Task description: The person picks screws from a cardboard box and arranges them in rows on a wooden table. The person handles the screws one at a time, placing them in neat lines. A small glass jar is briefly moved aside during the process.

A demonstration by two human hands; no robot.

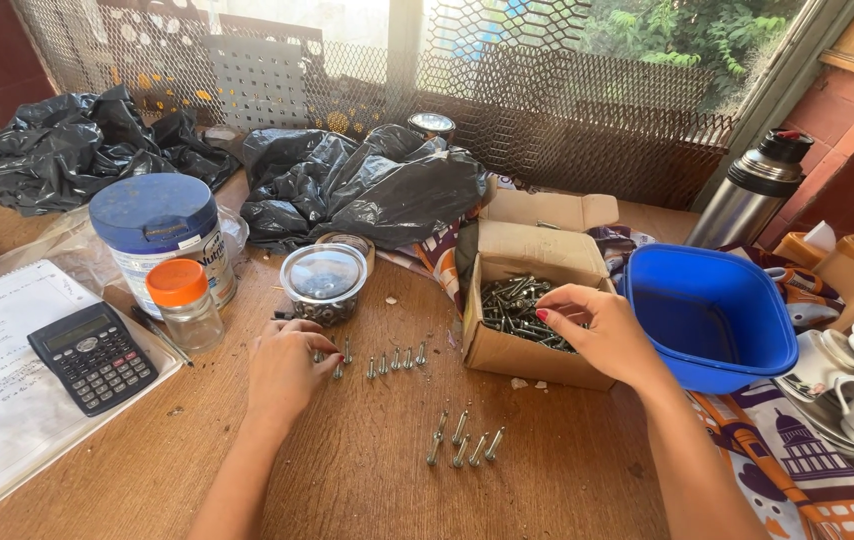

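Right hand (602, 335) reaches with loosely curled fingers into the cardboard box (532, 352) of screws (517, 305), beside an empty blue tub (747, 350). Left hand (287, 368) pinches a screw (339, 366) on the table (367, 470); beyond it stand a clear jar (324, 283) of screws and an orange-capped bottle (183, 303).

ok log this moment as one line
left hand: on screws in row | right hand: reaching into box of screws | second group of screws: loose on table

Both bare arms reach forward from below. The left hand (287, 370) lies palm down with its fingers curled under, low and flat. The right hand (597, 335) sits higher, wrist bent, fingers bunched and pointing left (its nails are painted red).
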